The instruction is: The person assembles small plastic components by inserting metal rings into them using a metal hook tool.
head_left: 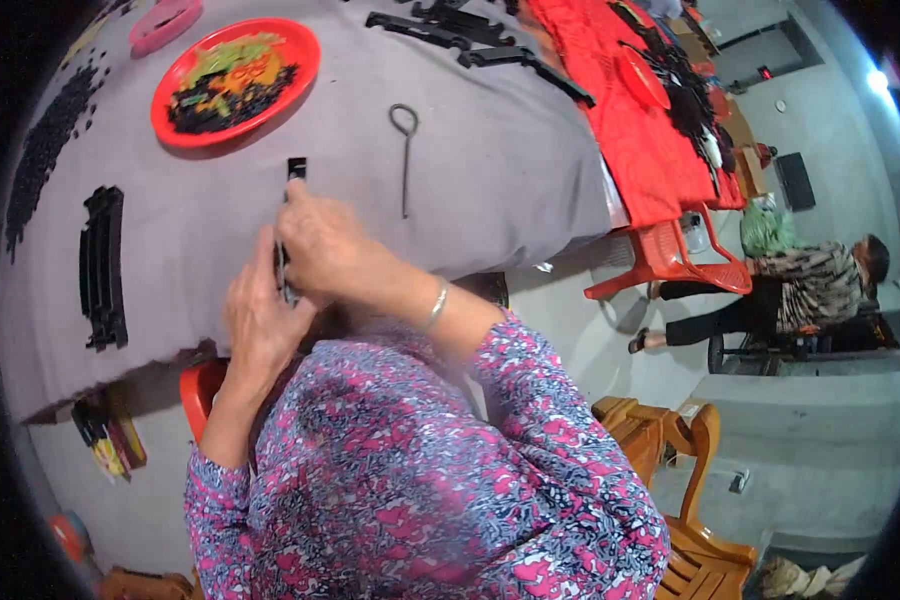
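Observation:
Both hands are closed on a narrow black plastic strip near the table's front edge. My left hand grips its near part from the left. My right hand, slightly blurred, is over the middle, so only the far end and a bit between the hands show. Beyond them is a red plate of small black, orange and green pieces. A dark metal rod with a looped end lies to the right of my hands. Black ribbed plastic strips lie side by side on the left.
Small black pieces are spread along the grey cloth's left edge. More black strips lie at the back, beside a red-covered table. A red plastic chair, a wooden chair and another person are to the right.

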Demonstrator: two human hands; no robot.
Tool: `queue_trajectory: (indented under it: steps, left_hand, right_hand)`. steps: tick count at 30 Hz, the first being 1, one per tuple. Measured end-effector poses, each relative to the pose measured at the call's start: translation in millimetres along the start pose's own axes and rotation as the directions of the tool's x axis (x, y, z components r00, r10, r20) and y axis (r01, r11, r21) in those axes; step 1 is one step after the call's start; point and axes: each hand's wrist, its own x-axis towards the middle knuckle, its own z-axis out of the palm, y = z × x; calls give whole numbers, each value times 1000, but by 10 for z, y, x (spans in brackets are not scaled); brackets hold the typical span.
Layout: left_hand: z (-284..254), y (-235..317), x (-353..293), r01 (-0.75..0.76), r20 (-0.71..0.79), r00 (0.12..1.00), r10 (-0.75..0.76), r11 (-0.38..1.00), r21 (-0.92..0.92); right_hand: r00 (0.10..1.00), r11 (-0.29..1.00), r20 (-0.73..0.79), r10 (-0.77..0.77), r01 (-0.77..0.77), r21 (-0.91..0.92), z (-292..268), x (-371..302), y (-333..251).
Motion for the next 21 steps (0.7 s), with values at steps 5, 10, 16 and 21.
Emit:
queue_trajectory:
  steps: [5, 10, 16, 21]
  left_hand:
    - [2, -80, -29, -62, -80, 995, 59, 998, -30]
    - [-257, 2, -99, -21, -154, 988, -23, 960, -278]
    - [-619, -193, -552, -297, -430, 884, 184, 930, -214]
    - [-782, 25, -587, -636, -434, 695, 573, 772, 0]
  right_hand:
    - [1000, 998, -23, 14, -13, 69, -30, 38, 11]
    - [992, 990, -121, -43, 58, 128, -204, 119, 57]
    - [993, 977, -7, -114, 114, 180, -286, 246, -151]
    - [974, 951, -56, -218, 225, 210, -149, 522, -599]
